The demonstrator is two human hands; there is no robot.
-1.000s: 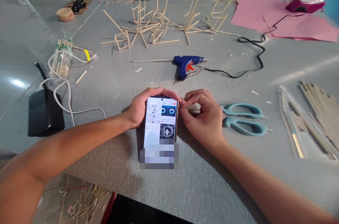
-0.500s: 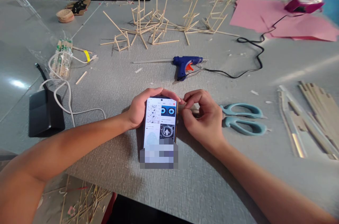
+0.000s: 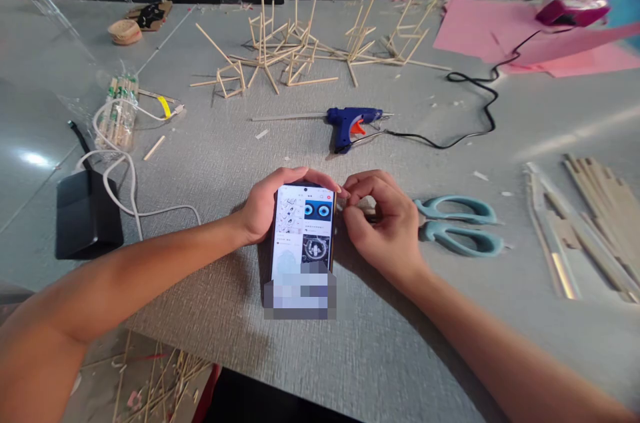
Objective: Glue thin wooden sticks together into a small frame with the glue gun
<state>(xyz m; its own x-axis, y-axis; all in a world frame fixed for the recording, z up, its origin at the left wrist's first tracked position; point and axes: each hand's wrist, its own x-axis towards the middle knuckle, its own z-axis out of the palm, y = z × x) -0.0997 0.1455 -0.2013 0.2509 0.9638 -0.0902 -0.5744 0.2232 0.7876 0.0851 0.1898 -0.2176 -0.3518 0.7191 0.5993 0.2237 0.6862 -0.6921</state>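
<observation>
A phone [image 3: 303, 236] with a lit screen of pictures stands tilted on the grey table [image 3: 350, 356]. My left hand [image 3: 267, 203] curls over its top and left edge, holding it. My right hand [image 3: 383, 223] rests just right of the phone, its fingers curled and pinched together near the phone's top right corner; what they hold, if anything, is hidden. Teal scissors [image 3: 457, 226] lie directly right of my right hand. A blue glue gun [image 3: 350, 124] lies behind the phone, its black cord [image 3: 470, 109] running off to the right.
Glued stick frames [image 3: 300, 49] stand at the back. Pink paper [image 3: 505, 33] lies back right, wooden strips [image 3: 585, 223] on the right. At left are a black box [image 3: 87, 213], a white cable [image 3: 120, 176] and a bag of sticks [image 3: 116, 113]. Loose sticks litter the floor below.
My right hand's fingers have curled a little tighter beside the phone's top corner. The left hand and phone have stayed put.
</observation>
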